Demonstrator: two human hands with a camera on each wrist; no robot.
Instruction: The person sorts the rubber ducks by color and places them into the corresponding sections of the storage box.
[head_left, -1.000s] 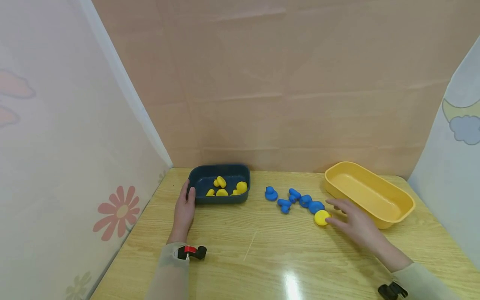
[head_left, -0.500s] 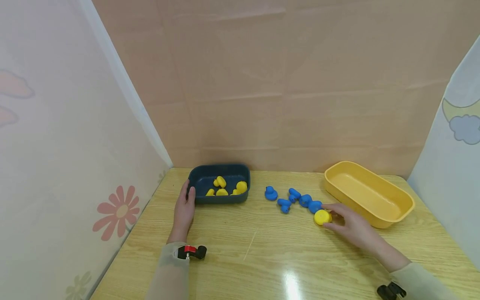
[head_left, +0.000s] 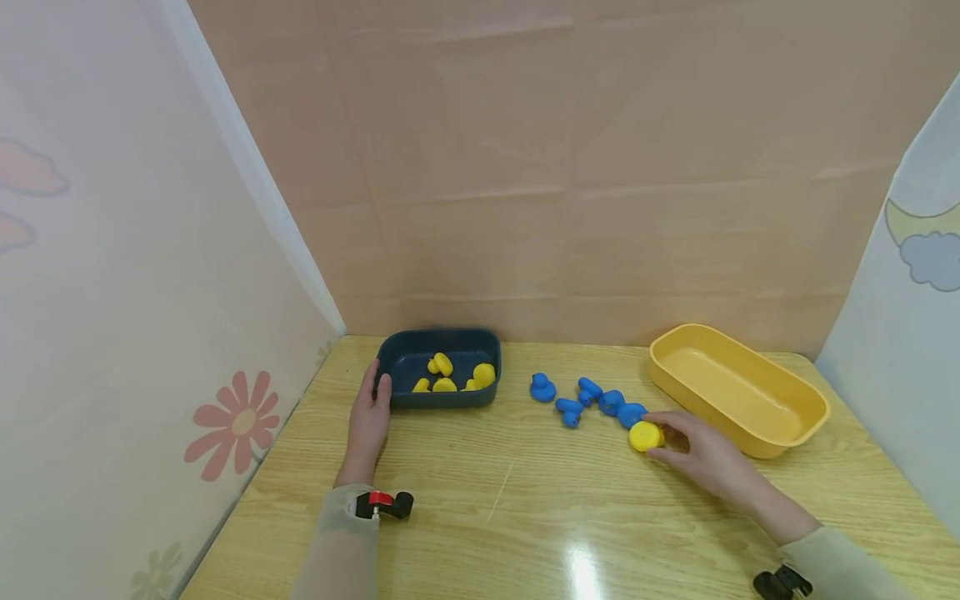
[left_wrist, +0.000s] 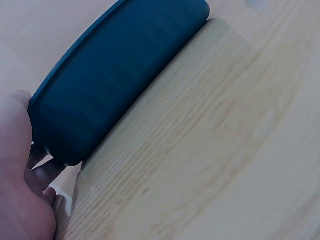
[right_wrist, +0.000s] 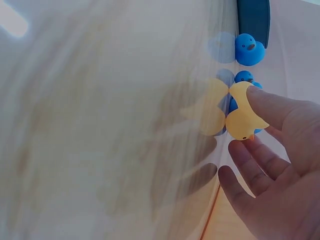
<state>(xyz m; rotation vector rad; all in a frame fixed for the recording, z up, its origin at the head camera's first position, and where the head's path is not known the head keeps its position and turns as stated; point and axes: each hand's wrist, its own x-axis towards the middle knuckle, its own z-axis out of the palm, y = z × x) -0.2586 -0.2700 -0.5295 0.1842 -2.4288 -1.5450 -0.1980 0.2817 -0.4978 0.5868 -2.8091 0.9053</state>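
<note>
The yellow duck (head_left: pixel 643 437) lies between the right hand's thumb and fingers, toward the far right corner of the tabletop (head_left: pixel 480 533). It appears tipped over, its long axis roughly left to right, head end toward the right hand (head_left: pixel 705 458), the nearer hand by a wide margin. Grip: thumb and fingertips brought in on opposite sides, pinching lightly. The blue duck (head_left: pixel 632 415) sits just beside it, on the far side. The left hand (head_left: pixel 369 425) rests, fingers extended, against the bin (head_left: pixel 442 401), near the tabletop's far left corner.

The right grip (head_left: pixel 708 456) has shifted, its thumb and forefinger now curled round the yellow duck (head_left: pixel 644 436).
</note>
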